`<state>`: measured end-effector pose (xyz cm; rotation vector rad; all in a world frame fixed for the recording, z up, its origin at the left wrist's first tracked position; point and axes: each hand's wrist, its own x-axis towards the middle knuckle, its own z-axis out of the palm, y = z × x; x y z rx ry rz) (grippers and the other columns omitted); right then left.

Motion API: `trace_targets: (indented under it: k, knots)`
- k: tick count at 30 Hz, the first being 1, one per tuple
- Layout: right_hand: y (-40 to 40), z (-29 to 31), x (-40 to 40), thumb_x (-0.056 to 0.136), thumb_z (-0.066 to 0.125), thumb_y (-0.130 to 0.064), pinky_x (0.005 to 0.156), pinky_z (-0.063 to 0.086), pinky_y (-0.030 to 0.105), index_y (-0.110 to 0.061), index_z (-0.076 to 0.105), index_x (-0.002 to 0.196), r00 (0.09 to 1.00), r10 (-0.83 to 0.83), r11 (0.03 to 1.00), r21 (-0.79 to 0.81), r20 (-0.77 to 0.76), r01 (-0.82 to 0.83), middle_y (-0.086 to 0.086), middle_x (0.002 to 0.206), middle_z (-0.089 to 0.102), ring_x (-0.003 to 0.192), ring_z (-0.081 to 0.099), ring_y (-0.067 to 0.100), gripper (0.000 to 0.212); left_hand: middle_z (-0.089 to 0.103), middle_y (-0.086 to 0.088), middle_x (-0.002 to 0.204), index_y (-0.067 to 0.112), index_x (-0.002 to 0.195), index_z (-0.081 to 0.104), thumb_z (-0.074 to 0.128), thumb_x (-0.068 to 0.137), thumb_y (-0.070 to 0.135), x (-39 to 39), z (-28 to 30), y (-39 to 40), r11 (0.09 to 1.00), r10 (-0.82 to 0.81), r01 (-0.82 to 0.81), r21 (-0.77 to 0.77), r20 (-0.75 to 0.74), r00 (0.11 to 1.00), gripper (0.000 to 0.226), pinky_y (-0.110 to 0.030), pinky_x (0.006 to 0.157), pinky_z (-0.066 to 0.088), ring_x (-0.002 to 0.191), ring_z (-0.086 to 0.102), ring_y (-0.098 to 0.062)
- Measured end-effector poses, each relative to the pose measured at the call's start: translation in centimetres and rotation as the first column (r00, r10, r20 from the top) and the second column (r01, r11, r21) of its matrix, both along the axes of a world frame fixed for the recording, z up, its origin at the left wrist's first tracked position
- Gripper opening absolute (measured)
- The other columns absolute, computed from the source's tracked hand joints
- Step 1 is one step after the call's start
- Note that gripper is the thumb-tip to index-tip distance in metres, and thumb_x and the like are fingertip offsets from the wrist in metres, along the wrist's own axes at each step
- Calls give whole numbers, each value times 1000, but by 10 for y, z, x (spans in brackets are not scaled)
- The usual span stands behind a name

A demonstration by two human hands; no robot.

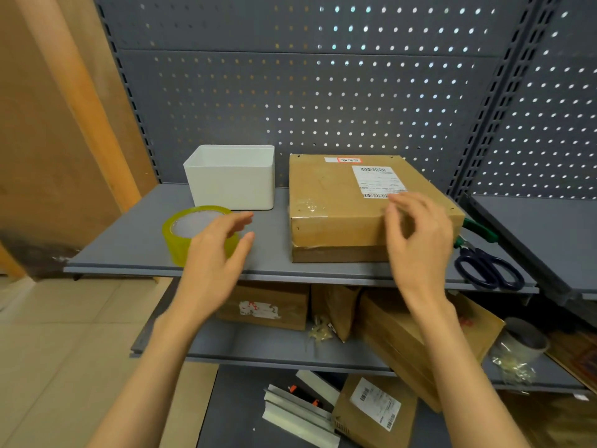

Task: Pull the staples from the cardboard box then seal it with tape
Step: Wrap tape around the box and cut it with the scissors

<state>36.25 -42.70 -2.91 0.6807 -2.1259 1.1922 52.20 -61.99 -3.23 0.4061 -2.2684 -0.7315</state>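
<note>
A flat cardboard box (342,202) with a white shipping label lies on the grey shelf (135,234). Clear tape shows on its near left corner. My right hand (416,244) hovers in front of the box's near right side, fingers loosely curled and holding nothing; it is blurred. A roll of yellowish clear tape (184,231) lies flat at the shelf's left. My left hand (216,257) is spread open just over the roll's right side, and I cannot tell whether it touches it. No staples are visible.
A white plastic bin (232,179) stands behind the tape roll. Dark-handled scissors (487,266) and a green-handled tool (478,231) lie right of the box. Lower shelves hold more cardboard boxes (268,305) and another tape roll (523,344). A pegboard backs the shelf.
</note>
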Motion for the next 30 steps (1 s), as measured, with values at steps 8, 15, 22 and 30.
trace_targets:
  k: [8, 15, 22, 30]
  knots:
    - [37, -18, -26, 96, 45, -38, 111, 24, 40, -20, 32, 144, 921, -103, 975, -145, 375, 168, 6, 150, 29, 138, 26, 22, 53, 36, -2, 149, 15, 147, 26, 53, 91, 38, -53, -5, 39, 797, -150, 113, 593, 13, 989, 66, -19, 100, 30, 133, 37, -13]
    - [45, -22, -33, 94, 47, -43, 100, 37, 32, -17, 43, 137, 844, 87, 956, -283, 530, 79, 1, 135, 50, 122, 45, 16, 50, 62, 6, 113, 14, 128, 51, 45, 87, 58, -76, -10, 44, 557, -117, 92, 826, -31, 993, 61, -15, 73, 41, 99, 56, -3]
    - [54, -17, -10, 88, 61, -31, 85, 45, 6, -20, 51, 127, 857, 322, 854, -514, 403, -79, -20, 113, 55, 100, 53, -14, 42, 62, 5, 113, 25, 115, 55, 53, 87, 48, -73, -2, 40, 410, 99, 120, 904, -175, 980, 36, -31, 86, 48, 103, 57, -12]
    - [63, 16, -3, 69, 61, -59, 74, 50, 22, -23, 55, 124, 645, 644, 648, -741, 411, -174, -8, 111, 66, 99, 63, 7, 66, 58, 3, 111, 28, 102, 59, 48, 91, 32, -55, 21, 27, 433, 131, 457, 777, -556, 821, 16, -30, 90, 44, 105, 51, -12]
